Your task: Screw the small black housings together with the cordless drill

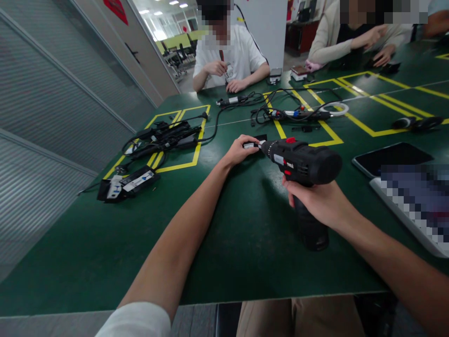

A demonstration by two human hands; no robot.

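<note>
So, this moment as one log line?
left fingers: holding black-and-white part | right fingers: gripping cordless drill | drill tip: at part, contact unclear

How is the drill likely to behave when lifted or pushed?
The drill is probably top-heavy: its bulky body overhangs a slimmer handle, so an unsupported push might tip it. The body looks rigid, so it should stay stiff.

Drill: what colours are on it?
The drill is mostly black with red parts, shown in the head view.
</note>
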